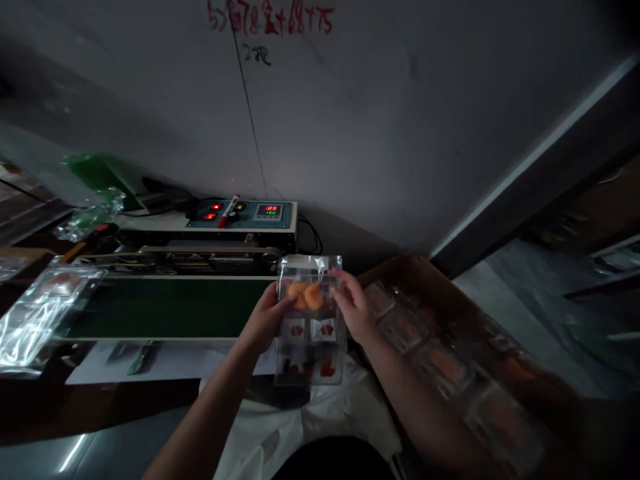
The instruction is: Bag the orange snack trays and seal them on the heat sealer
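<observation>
Between my two hands is a clear plastic package [310, 333] with orange pieces in its upper part, small white sachets in the middle and dark red pieces lower down. My left hand [267, 317] grips its left edge, the thumb lying over the front. On the right edge, near the top, the fingers of my right hand [353, 303] are closed. The package is held upright in front of my lap, its clear top flap [310, 263] close to the right end of a sealing machine [235, 220] with a dark green conveyor belt [170, 307].
A red-and-white marker [229, 211] lies on the machine's lit control panel. Another clear package [40, 320] rests at the belt's left end. To my right stands a cardboard box [415, 267] with several similar packages. A grey wall [350, 133] rises behind the machine.
</observation>
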The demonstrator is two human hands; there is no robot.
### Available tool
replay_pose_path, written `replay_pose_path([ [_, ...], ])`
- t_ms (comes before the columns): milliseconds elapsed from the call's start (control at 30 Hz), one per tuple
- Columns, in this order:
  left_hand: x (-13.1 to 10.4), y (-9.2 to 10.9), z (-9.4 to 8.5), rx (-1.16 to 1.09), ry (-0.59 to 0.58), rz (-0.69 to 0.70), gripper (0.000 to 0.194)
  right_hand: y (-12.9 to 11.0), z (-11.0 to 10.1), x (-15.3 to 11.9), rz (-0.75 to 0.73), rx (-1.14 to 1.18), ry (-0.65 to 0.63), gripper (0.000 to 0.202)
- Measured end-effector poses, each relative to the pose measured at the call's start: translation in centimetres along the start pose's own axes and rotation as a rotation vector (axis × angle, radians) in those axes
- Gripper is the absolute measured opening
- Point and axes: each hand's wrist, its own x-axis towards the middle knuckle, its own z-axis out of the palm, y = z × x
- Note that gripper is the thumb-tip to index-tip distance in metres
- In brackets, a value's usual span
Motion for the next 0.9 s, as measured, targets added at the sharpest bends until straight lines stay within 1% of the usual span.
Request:
replay_pose_path([
  [67, 0.7, -0.4, -0.4, -0.032, -0.001, -0.033, 0.058, 1.6, 0.5, -0.4, -0.045, -0.083, 0.034, 0.037],
  [100, 1.2, -0.5, -0.6, -0.037, 0.029, -0.041, 0.057, 2.2, 0.6, -0.3, -0.045, -0.105, 0.057, 0.038],
  [200, 2.6, -0.6, -1.4, 0.007, 0.182, -0.02, 0.054, 3.4, 0.7, 0.3, -0.043, -0.159, 0.074, 0.044],
  [267, 3.5, -0.4, -1.8, 0.11, 0.242, 0.017, 0.05, 3.8, 0.7, 0.7, -0.055, -0.211, 0.074, 0.045],
  [333, 4.1, -0.1, -2.0, 0.352, 0.294, 0.102, 0.042, 4.0, 0.7, 0.7, -0.08, -0.263, 0.093, 0.045],
  [433, 5.0, 0.2, -2.0, 0.838, 0.432, 0.298, 0.032, 4.2, 0.9, 0.6, -0.105, -0.348, 0.13, 0.044],
  [467, 5.4, 0.2, -2.0, 0.912, 0.454, 0.314, 0.031, 4.2, 1.0, 0.5, -0.107, -0.373, 0.14, 0.044],
  [500, 5.8, 0.2, -2.1, 0.916, 0.456, 0.29, 0.031, 4.3, 1.1, 0.5, -0.108, -0.394, 0.148, 0.044],
  [600, 7.1, -0.2, -2.5, 0.745, 0.423, 0.136, 0.034, 4.9, 1.5, 0.7, -0.108, -0.412, 0.173, 0.045],
  [633, 7.5, -0.3, -2.7, 0.704, 0.423, 0.112, 0.035, 5.1, 1.7, 0.8, -0.111, -0.411, 0.181, 0.045],
  [767, 8.2, -0.3, -3.7, 0.668, 0.463, 0.115, 0.038, 5.5, 2.9, 1.4, -0.142, -0.432, 0.218, 0.042],
  [900, 7.6, 0.4, -4.4, 0.603, 0.488, 0.102, 0.04, 5.4, 4.4, 1.6, -0.173, -0.458, 0.237, 0.04],
])
